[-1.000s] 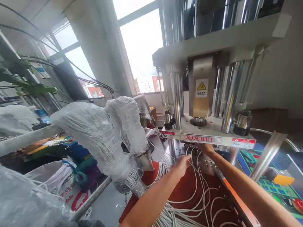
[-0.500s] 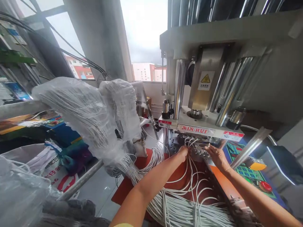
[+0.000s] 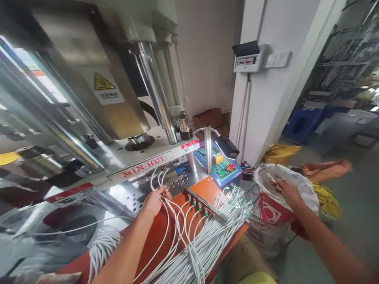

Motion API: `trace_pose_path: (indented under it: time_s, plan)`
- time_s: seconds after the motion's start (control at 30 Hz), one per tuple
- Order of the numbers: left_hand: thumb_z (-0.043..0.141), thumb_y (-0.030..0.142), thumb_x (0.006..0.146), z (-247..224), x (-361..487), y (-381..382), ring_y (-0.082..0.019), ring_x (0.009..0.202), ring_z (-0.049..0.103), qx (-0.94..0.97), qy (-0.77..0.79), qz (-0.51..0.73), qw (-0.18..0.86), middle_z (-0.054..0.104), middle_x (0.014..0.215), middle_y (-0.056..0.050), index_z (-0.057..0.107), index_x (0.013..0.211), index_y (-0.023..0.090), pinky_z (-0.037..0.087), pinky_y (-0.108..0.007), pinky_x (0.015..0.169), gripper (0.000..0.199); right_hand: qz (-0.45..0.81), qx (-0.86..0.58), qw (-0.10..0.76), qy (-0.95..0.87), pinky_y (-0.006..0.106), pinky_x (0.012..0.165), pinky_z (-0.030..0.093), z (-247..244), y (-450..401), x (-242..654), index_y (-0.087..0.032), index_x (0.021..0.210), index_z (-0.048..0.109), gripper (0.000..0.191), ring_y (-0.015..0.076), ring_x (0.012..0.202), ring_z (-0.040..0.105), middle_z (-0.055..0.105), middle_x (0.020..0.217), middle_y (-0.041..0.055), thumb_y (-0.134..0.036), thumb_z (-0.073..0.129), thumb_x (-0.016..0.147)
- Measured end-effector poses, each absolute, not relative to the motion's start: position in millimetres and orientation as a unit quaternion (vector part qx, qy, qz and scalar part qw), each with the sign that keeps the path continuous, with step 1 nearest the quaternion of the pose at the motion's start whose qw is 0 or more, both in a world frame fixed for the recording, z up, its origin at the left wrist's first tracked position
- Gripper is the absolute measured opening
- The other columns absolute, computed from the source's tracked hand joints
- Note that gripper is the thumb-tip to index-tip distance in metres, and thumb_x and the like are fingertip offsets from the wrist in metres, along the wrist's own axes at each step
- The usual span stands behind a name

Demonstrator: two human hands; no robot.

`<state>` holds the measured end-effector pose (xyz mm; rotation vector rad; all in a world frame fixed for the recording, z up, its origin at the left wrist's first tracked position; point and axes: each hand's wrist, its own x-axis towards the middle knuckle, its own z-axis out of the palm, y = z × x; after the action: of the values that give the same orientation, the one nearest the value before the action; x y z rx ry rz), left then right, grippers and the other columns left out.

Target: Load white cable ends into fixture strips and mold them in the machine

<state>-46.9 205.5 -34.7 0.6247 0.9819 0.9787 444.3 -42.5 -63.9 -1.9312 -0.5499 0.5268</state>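
My left hand (image 3: pixel 155 200) is closed around several white cables (image 3: pixel 170 211) in front of the press. Their far ends run up under the press plate (image 3: pixel 139 167), where the mould hides them. My right hand (image 3: pixel 286 190) is over the mouth of a white woven sack (image 3: pixel 268 211), its fingers pinching a small whitish piece (image 3: pixel 271 178) too blurred to name. Beside my left hand is a metal bar (image 3: pixel 207 203) with green-tipped cable ends (image 3: pixel 200 206) hanging along it. A large bundle of white cables (image 3: pixel 189 252) lies on the orange-red table (image 3: pixel 148 252).
A blue control box (image 3: pixel 220 165) with a red button (image 3: pixel 231 167) stands right of the press. Steel columns (image 3: pixel 155 90) rise above the plate. More coiled cable (image 3: pixel 102 244) lies at left. Yellow bags (image 3: pixel 328 201) sit behind the sack.
My view has swung to the right. My right hand has moved from the mould's side to over the sack. The left hand keeps hold of the cables by the press.
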Motion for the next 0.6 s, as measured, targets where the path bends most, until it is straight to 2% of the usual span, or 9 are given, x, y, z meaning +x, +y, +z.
trace_pose_path:
  time_s: [0.1, 0.17, 0.23, 0.3, 0.43, 0.5, 0.53, 0.6]
  plan:
    - [0.047, 0.001, 0.083, -41, -50, 214, -0.012, 0.05, 0.056, 0.298, 0.45, 0.446, 0.713, 0.056, 0.061, -0.003, 0.058, 0.079, 0.009, 0.052, -0.025, 0.048, 0.014, 0.139, -0.858, 0.451, -0.202, 0.053, 0.087, 0.045, -65, -54, 464, -0.02, 0.08, 0.054, 0.025, 0.0387, 0.113, 0.055, 0.065, 0.104, 0.0229, -0.043, 0.05, 0.072]
    - [0.046, 0.001, 0.084, -43, -50, 215, -0.014, 0.052, 0.058, 0.3, 0.449, 0.449, 0.712, 0.058, 0.062, -0.004, 0.058, 0.08, 0.009, 0.055, -0.028, 0.051, 0.015, 0.118, -0.867, 0.422, -0.237, 0.057, 0.091, 0.041, -60, -48, 454, -0.019, 0.079, 0.057, 0.026, 0.0409, 0.115, 0.051, 0.064, 0.104, 0.0229, -0.043, 0.054, 0.071]
    - [0.047, 0.003, 0.084, -41, -48, 210, -0.014, 0.052, 0.059, 0.292, 0.448, 0.443, 0.719, 0.059, 0.061, -0.004, 0.058, 0.079, 0.01, 0.056, -0.03, 0.054, 0.013, 0.138, -0.842, 0.41, -0.323, 0.051, 0.093, 0.041, -50, -29, 422, -0.021, 0.082, 0.06, 0.027, 0.0352, 0.109, 0.055, 0.067, 0.1, 0.0162, -0.046, 0.053, 0.076]
    - [0.048, 0.005, 0.085, -36, -46, 203, -0.014, 0.051, 0.06, 0.285, 0.446, 0.425, 0.735, 0.058, 0.059, -0.003, 0.056, 0.077, 0.011, 0.056, -0.03, 0.056, 0.013, 0.207, -0.769, 0.415, -0.441, 0.041, 0.089, 0.045, -35, -2, 372, -0.024, 0.088, 0.063, 0.029, 0.0259, 0.094, 0.06, 0.068, 0.09, 0.0073, -0.05, 0.052, 0.081]
    - [0.052, 0.008, 0.083, -34, -43, 193, -0.016, 0.052, 0.063, 0.26, 0.463, 0.427, 0.732, 0.061, 0.059, -0.004, 0.057, 0.077, 0.01, 0.056, -0.032, 0.058, 0.008, 0.463, -0.51, 0.442, -0.574, 0.03, 0.068, 0.048, -6, 59, 260, -0.021, 0.086, 0.06, 0.033, 0.0158, 0.067, 0.055, 0.058, 0.073, 0.0011, -0.052, 0.047, 0.09]
    - [0.054, 0.011, 0.084, -37, -46, 192, -0.017, 0.052, 0.064, 0.245, 0.467, 0.436, 0.729, 0.061, 0.06, -0.005, 0.059, 0.078, 0.009, 0.055, -0.032, 0.058, 0.007, 0.516, -0.451, 0.425, -0.592, 0.031, 0.068, 0.049, -5, 96, 218, -0.02, 0.086, 0.058, 0.033, 0.0163, 0.07, 0.056, 0.059, 0.078, 0.0029, -0.051, 0.048, 0.09]
    - [0.055, 0.012, 0.084, -39, -47, 191, -0.018, 0.052, 0.064, 0.238, 0.468, 0.44, 0.729, 0.062, 0.06, -0.006, 0.059, 0.079, 0.008, 0.055, -0.033, 0.059, 0.007, 0.503, -0.444, 0.416, -0.614, 0.032, 0.071, 0.05, -8, 117, 201, -0.02, 0.09, 0.058, 0.032, 0.0183, 0.075, 0.058, 0.061, 0.084, 0.005, -0.051, 0.048, 0.089]
    - [0.057, 0.014, 0.083, -42, -50, 191, -0.019, 0.053, 0.065, 0.223, 0.467, 0.445, 0.731, 0.063, 0.062, -0.007, 0.06, 0.081, 0.008, 0.055, -0.034, 0.061, 0.007, 0.392, -0.471, 0.391, -0.687, 0.038, 0.077, 0.05, -20, 164, 175, -0.02, 0.098, 0.058, 0.032, 0.0241, 0.088, 0.059, 0.063, 0.094, 0.0093, -0.05, 0.048, 0.088]
